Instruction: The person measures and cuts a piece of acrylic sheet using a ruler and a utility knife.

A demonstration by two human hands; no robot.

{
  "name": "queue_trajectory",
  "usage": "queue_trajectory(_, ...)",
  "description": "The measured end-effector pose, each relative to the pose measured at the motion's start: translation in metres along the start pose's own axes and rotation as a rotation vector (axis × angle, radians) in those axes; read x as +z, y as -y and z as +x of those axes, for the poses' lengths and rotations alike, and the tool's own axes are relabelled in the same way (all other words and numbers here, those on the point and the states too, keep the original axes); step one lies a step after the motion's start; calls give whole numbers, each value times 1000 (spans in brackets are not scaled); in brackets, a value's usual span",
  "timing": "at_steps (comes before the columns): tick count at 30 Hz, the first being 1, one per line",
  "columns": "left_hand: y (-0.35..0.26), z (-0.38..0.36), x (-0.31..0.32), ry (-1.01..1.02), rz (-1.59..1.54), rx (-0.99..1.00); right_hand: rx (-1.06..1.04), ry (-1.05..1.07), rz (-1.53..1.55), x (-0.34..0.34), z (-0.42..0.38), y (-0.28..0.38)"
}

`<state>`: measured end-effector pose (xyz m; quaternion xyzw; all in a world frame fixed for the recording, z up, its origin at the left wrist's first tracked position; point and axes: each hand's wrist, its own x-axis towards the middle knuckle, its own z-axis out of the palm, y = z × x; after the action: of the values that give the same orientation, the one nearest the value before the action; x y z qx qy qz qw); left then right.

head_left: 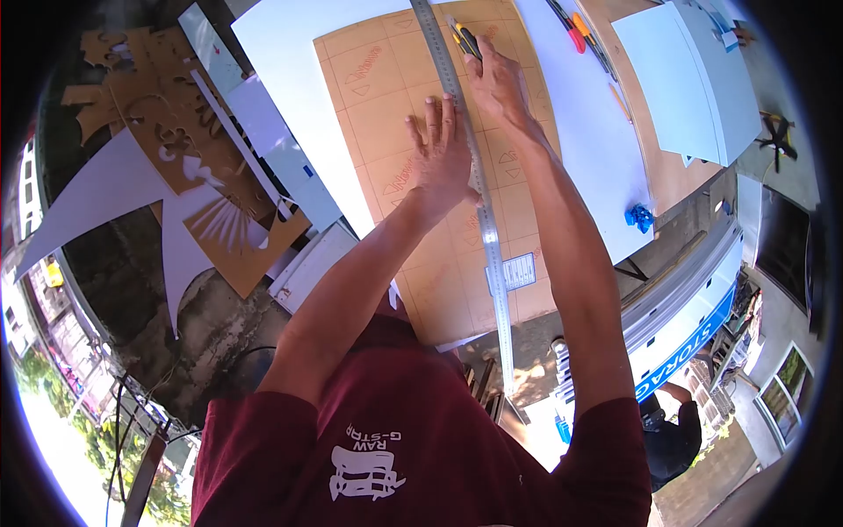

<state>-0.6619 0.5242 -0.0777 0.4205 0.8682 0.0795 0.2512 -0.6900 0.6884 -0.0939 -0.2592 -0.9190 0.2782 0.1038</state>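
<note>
My left hand (pixel 442 158) lies flat with its fingers spread, pressing on the brown sheet (pixel 421 255) and the edge of a long metal ruler (pixel 489 233). The ruler runs lengthwise over the sheet and sticks out past its near edge. Closed around a yellow and black utility knife (pixel 464 37), my right hand (pixel 499 86) is at the far part of the sheet, just right of the ruler. The knife's tip points away from me, close beside the ruler. Pencil-like grid lines and red lettering mark the sheet.
Red and orange-handled tools (pixel 576 39) lie on the white table (pixel 588 149) to the right, with a crumpled blue item (pixel 639 218) near its edge. Cut brown and white panels (pixel 211 220) are at left. Another person (pixel 672 435) is at lower right.
</note>
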Motion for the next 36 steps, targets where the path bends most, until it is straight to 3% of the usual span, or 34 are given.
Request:
queue_trajectory(6,-1,0,-4,19,-33,-1,-53,29,-59,19,37,15)
queue_trajectory(16,3,2,10,-82,57,28,-33,-36,-123,29,36,29)
queue_trajectory(36,3,2,9,-82,40,36,-35,5,-133,26,32,31)
